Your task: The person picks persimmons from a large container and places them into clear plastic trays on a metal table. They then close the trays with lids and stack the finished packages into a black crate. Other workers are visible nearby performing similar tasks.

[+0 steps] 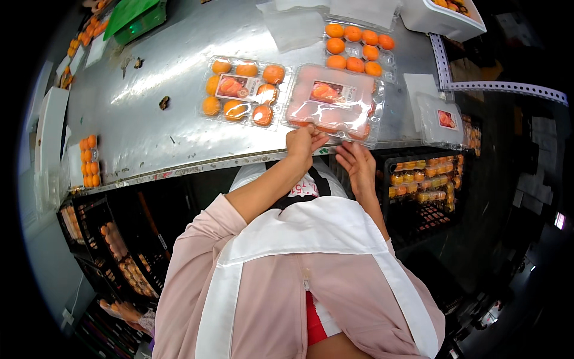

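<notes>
A closed clear plastic fruit box [335, 107] with a picture label lies at the table's front edge, its oranges blurred under the lid. My left hand [304, 145] grips its front rim with curled fingers. My right hand [357, 164] is just below the box's front right corner, fingers apart and slightly bent. Beside it on the left is another labelled box [245, 93] of oranges. Behind stands an open tray [353, 51] of oranges.
The steel table [149, 113] holds a green crate [134, 18], a white foam box [442, 18], empty lids [287, 24] and a labelled package [439, 122]. Black crates of fruit [424, 185] stand below. A co-worker's hand [128, 312] shows at lower left.
</notes>
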`<state>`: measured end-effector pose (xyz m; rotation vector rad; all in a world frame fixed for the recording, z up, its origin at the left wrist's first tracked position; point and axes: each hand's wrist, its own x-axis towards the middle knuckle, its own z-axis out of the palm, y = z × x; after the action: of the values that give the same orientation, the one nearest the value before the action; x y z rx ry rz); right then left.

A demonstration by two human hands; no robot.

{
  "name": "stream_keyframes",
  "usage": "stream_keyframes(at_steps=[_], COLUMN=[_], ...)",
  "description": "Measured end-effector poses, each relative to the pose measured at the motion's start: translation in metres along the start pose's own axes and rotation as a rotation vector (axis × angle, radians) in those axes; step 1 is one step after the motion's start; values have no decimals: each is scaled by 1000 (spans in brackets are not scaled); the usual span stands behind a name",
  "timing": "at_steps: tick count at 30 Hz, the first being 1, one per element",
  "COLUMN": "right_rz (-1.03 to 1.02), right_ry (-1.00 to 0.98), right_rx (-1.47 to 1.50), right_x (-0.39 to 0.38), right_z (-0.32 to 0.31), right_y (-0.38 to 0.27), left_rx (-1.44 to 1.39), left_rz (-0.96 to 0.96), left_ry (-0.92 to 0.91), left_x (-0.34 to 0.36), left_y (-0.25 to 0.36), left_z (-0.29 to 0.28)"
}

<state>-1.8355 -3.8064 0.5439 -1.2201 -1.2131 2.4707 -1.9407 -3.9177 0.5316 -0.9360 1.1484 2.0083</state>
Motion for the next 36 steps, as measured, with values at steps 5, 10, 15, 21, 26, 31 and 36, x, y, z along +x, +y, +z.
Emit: stream_keyframes(at_steps=[5, 10, 15, 21, 26, 31, 36], right_rz=[7, 180, 196, 147, 196, 220, 253], right_ry=[-26, 78, 249, 245, 158, -40, -162], right_rx=[-31, 219, 264, 229, 294, 203, 90], right_x=[11, 23, 28, 30, 2, -15, 10], right_z=[-1, -4, 2, -4, 0, 58, 132], right_y=[-6, 4, 3, -8, -11, -25, 7], left_rx=[32, 107, 85, 52, 120, 94, 59], left_rz=[-19, -56, -56, -152, -35, 253, 392], left_ry=[-2, -46, -40, -151, -169, -226, -203], left_x=[-1, -4, -12, -11, -38, -64, -48], left_y=[-1, -12, -14, -11, 3, 53, 114], left_z=[4, 10, 18, 19, 15, -2, -54])
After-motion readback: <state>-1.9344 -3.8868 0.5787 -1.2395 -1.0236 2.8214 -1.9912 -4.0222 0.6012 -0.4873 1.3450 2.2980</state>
